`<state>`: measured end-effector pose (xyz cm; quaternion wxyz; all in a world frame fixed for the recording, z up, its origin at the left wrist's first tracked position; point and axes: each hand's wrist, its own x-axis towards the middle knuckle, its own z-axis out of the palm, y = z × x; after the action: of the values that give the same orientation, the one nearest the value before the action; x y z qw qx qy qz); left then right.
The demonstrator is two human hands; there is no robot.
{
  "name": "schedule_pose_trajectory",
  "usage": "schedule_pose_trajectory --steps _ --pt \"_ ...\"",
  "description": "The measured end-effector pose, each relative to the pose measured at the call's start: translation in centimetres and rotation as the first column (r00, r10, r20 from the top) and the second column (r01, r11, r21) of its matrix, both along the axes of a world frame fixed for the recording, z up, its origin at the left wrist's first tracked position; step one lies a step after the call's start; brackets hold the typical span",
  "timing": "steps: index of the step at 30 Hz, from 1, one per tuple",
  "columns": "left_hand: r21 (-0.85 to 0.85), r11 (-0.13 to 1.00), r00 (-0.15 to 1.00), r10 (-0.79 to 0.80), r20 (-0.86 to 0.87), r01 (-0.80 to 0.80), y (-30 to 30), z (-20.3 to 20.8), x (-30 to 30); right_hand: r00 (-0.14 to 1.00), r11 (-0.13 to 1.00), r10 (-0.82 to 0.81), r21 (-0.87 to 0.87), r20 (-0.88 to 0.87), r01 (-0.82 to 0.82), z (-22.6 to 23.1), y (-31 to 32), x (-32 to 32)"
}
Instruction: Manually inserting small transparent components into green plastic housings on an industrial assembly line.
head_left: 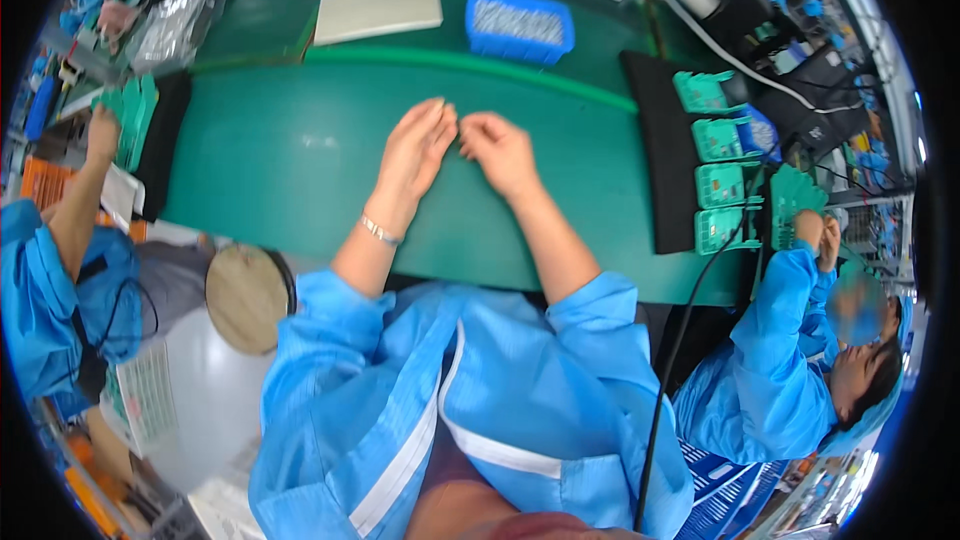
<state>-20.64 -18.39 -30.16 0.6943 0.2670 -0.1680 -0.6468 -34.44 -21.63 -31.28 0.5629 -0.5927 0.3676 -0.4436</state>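
Above the middle of the green mat (290, 170), my left hand (414, 150) and my right hand (500, 155) are raised close together, fingertips almost meeting. The fingers of my left hand are pressed together, slightly bent, with the tips against the thumb. My right hand has its fingers curled in, thumb and forefinger pinched. Anything between the fingertips of either hand is too small to make out. Beyond my hands stands a blue bin (520, 46) filled with many small pale parts. A flat white tray or panel (378, 8) lies to its left.
Several green plastic housings (722, 185) line a black strip (665, 170) at the right. Another black strip (163, 145) borders the left. A black cable (668, 370) hangs at my right side. Co-workers in blue sit left and right, their hands on green parts. A round stool (245, 298) stands lower left.
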Motion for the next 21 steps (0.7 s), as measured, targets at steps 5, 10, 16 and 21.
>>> schedule_pose_trajectory --steps 5,10,16,21 --pt "0.067 0.998 1.0 -0.019 0.002 0.019 0.2 0.2 0.4 0.999 0.995 -0.026 0.093 -0.024 0.028 1.4 0.4 0.4" --pt "0.113 0.993 0.996 -0.05 0.076 0.041 0.6 0.5 0.1 0.999 0.99 -0.015 0.143 0.034 0.01 1.1 0.5 0.4" --pt "0.104 0.993 0.987 -0.072 0.145 0.058 0.8 0.8 -0.1 0.991 0.978 -0.041 0.208 0.131 0.013 1.7 0.7 0.2" --pt "0.098 0.99 0.97 -0.119 0.21 0.1 0.8 0.2 -0.1 0.985 0.98 -0.048 0.198 0.165 0.014 1.2 0.6 0.2"
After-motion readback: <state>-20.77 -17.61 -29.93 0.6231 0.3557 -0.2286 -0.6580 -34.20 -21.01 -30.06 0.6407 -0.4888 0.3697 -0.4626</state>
